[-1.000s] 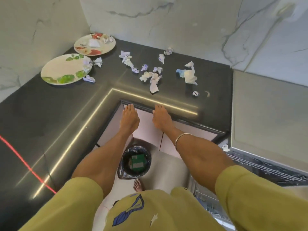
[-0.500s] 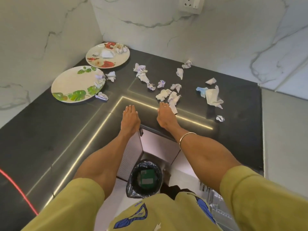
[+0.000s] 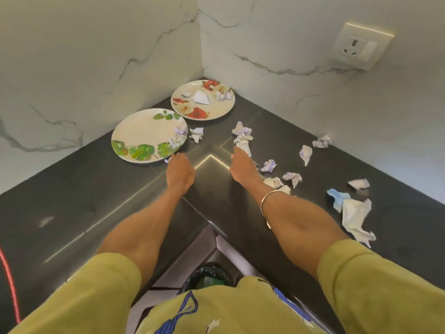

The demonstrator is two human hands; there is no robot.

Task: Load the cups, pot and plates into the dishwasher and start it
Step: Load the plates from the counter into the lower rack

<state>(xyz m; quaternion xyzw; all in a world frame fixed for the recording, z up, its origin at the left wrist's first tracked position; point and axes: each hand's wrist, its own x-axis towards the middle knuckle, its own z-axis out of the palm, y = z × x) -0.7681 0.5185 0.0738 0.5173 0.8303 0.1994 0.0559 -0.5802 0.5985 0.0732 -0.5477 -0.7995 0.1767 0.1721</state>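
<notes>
Two plates lie in the corner of the black counter point(image 3: 72, 201): a green-leaf plate point(image 3: 142, 138) nearer me and a red-flower plate point(image 3: 190, 109) behind it, both with crumpled paper on them. My left hand point(image 3: 179, 173) reaches out flat just short of the green-leaf plate's near rim, fingers straight, holding nothing. My right hand point(image 3: 243, 167) stretches forward with its fingertips at a crumpled paper scrap point(image 3: 242, 137). No cups, pot or dishwasher show in this view.
Several crumpled paper scraps point(image 3: 292, 178) are strewn over the counter to the right, with a larger white and blue tissue point(image 3: 354, 214) near my right forearm. A bin with a black liner point(image 3: 207, 276) stands on the floor below. A wall socket point(image 3: 358, 48) sits at upper right.
Both hands have moved forward over the counter, from its inner edge toward the plates and paper scraps. The view has tilted up, so the dishwasher rack has left the frame.
</notes>
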